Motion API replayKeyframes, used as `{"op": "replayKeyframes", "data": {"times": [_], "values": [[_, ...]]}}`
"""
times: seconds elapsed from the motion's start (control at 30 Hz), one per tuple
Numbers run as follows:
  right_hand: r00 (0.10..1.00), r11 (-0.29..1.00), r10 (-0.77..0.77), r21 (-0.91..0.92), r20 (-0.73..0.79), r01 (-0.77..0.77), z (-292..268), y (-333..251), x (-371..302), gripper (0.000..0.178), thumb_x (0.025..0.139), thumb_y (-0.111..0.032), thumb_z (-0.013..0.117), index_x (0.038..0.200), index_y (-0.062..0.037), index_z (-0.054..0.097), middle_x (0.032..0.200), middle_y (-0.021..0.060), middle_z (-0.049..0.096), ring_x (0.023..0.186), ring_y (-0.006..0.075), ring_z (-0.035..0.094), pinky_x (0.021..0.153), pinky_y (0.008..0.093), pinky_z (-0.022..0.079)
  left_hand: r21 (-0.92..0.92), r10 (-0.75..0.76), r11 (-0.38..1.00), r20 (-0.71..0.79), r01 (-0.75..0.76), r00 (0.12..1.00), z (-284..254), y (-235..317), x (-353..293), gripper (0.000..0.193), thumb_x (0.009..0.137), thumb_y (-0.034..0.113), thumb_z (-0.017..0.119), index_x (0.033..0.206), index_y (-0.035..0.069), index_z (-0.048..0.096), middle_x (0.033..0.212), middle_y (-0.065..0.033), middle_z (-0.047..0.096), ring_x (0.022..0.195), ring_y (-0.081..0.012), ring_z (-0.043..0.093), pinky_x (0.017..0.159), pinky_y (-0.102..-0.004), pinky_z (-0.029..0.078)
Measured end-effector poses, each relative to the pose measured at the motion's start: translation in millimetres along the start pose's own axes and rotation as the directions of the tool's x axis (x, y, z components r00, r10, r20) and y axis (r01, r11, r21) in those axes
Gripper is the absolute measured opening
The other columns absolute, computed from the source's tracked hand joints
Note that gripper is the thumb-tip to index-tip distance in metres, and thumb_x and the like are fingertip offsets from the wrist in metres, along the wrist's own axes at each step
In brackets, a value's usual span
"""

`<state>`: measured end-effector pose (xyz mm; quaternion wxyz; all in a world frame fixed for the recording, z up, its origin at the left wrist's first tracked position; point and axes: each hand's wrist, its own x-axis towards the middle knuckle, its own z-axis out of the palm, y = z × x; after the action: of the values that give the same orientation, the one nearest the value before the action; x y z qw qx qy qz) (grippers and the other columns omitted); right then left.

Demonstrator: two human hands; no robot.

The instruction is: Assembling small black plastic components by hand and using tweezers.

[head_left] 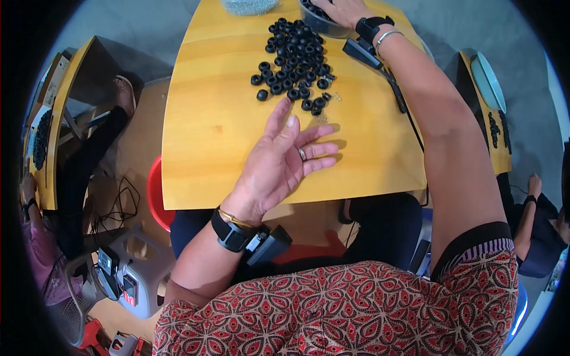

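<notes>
Atop the table (208, 136), rounded black ring-like pieces (294, 61)

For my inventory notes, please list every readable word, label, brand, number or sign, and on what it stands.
No text can be read.
Cardboard box, far left: marks too small and blurred.
Small device on grey chair: too small to read.
Black ringlike pieces: no lettering visible.

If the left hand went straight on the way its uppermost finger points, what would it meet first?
Probably the near edge of the scattered black round pieces, just beyond the fingertip of the left hand; one view leaves the hand's height above the table unclear.
</notes>
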<state>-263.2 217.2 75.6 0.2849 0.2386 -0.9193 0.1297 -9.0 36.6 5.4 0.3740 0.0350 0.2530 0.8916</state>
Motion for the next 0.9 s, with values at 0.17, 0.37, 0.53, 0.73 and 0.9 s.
{"op": "replayKeyframes", "data": {"times": [0.17, 0.37, 0.53, 0.73, 0.9], "values": [[0.989, 0.994, -0.092, -0.074, -0.118, 0.084, 0.6, 7.3, -2.0, 0.025, 0.081, -0.028, 0.046, 0.089, -0.0044, 0.052, 0.090, 0.0201, 0.055, 0.088, 0.0368, 0.049, 0.078, 0.0418, 0.039, -0.047, -0.009, 0.999, 0.057, 0.011, 0.998, -2.7, -0.6, 1.6, 0.064, 0.090, 0.029, 0.038, 0.134, 0.022, -0.008, 0.114, -0.0245, 0.043, 0.092, -0.0290, 0.055, 0.079, -0.0398, 0.048], [0.999, 0.999, 0.016, -0.033, -0.044, -0.017, -4.7, -11.8, -8.0, 0.026, 0.084, -0.028, 0.042, 0.088, -0.0045, 0.053, 0.084, 0.0195, 0.057, 0.083, 0.0346, 0.053, 0.073, 0.0406, 0.041, -0.016, 0.006, 1.000, 0.034, -0.006, 0.999, -2.8, 1.2, -1.8, 0.064, 0.091, 0.029, 0.037, 0.133, 0.022, -0.009, 0.114, -0.0263, 0.042, 0.092, -0.0281, 0.055, 0.079, -0.0387, 0.048], [0.996, 0.996, 0.029, -0.077, -0.081, -0.035, -8.8, -14.8, -7.2, 0.025, 0.082, -0.028, 0.044, 0.084, -0.0050, 0.053, 0.080, 0.0191, 0.058, 0.079, 0.0349, 0.054, 0.069, 0.0414, 0.043, 0.031, 0.003, 1.000, 0.016, -0.003, 1.000, -0.2, 1.4, -2.6, 0.054, 0.089, 0.035, 0.038, 0.133, 0.021, 0.008, 0.117, -0.0261, 0.039, 0.096, -0.0301, 0.053, 0.083, -0.0411, 0.045], [0.979, 0.981, -0.060, -0.192, -0.197, 0.021, -13.5, -15.3, -8.8, 0.018, 0.080, -0.022, 0.048, 0.076, -0.0056, 0.053, 0.068, 0.0172, 0.058, 0.065, 0.0350, 0.056, 0.059, 0.0420, 0.045, 0.039, -0.017, 0.999, -0.001, 0.017, 1.000, 3.4, 1.5, -4.4, 0.057, 0.089, 0.036, 0.038, 0.134, 0.021, 0.005, 0.118, -0.0259, 0.039, 0.096, -0.0307, 0.053, 0.083, -0.0414, 0.045], [0.959, 0.986, -0.142, -0.121, -0.247, 0.115, -22.0, -33.7, -30.1, 0.016, 0.078, -0.020, 0.053, 0.072, -0.0063, 0.050, 0.062, 0.0155, 0.056, 0.058, 0.0345, 0.055, 0.052, 0.0408, 0.045, 0.036, -0.013, 0.999, -0.004, 0.013, 1.000, 1.3, 1.4, -4.9, 0.058, 0.089, 0.035, 0.037, 0.134, 0.022, 0.003, 0.118, -0.0252, 0.039, 0.095, -0.0296, 0.053, 0.083, -0.0410, 0.045]]}}
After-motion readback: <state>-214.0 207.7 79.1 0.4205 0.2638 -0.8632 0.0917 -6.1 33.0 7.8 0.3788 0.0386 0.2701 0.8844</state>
